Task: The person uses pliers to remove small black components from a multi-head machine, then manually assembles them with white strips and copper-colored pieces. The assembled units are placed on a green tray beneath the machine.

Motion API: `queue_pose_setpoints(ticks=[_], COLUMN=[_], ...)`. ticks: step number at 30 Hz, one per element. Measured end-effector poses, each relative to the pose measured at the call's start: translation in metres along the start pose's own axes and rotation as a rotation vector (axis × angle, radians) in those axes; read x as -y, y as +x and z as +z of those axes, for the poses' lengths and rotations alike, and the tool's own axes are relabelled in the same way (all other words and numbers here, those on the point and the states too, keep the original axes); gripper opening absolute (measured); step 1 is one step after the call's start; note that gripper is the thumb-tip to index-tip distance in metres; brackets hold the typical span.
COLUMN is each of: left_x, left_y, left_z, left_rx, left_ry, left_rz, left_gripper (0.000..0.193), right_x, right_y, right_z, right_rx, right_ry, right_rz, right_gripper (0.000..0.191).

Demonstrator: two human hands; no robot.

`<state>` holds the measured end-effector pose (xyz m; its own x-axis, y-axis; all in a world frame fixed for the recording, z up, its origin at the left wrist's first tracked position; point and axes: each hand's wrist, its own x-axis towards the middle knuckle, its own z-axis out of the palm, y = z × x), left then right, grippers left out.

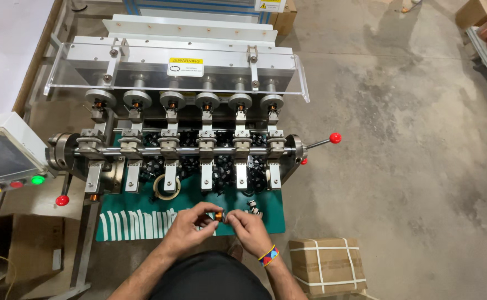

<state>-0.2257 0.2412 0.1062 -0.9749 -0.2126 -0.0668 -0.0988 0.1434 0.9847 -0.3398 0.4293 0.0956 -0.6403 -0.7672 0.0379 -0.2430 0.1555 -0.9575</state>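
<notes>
Bright even light, sharp, soft shadows

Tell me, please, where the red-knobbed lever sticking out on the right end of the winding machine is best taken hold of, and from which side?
Probably at the round red knob, the lever's free outer end. The thin rod slants up and away from the machine's right end plate, so a hand coming from the open floor side on the right can wrap the ball without nearing the clamps on the shaft.

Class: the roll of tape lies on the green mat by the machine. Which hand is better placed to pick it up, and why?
Left hand: the tape roll lies just above-left of it, while the right hand sits farther right. Both pinch a small copper coil.
</notes>
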Motion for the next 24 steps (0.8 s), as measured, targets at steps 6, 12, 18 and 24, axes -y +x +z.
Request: queue_pose_setpoints(ticks=[6,12,18,24], left_x=[0.037,0.060,0.062,0.083], left_y=[0.011,0.008,0.007,-0.016], left_z=[0.041,0.065,0.069,0.021], left_rx=[-0.210,-0.180,-0.295,-0.450], left_ry=[-0.188,-0.697,-0.779,-0.730], left_rz=[-0.063,-0.313,-0.400,-0.269], left_gripper=[0.032,0.028,0.031,0.029], right_x=[-0.028,-0.006,-0.004,-0.089], right_y=[-0.030,-0.031,-0.037,-0.023], right_z=[0.022,0.019,0.026,0.048], right_rx=[0.120,0.120,0.139,0.385], right_ry=[0.313,0.133,0.023,0.177], right_rz=[0.282,0.293,0.221,0.349], right_gripper=[0.027,0.027,0.023,0.028])
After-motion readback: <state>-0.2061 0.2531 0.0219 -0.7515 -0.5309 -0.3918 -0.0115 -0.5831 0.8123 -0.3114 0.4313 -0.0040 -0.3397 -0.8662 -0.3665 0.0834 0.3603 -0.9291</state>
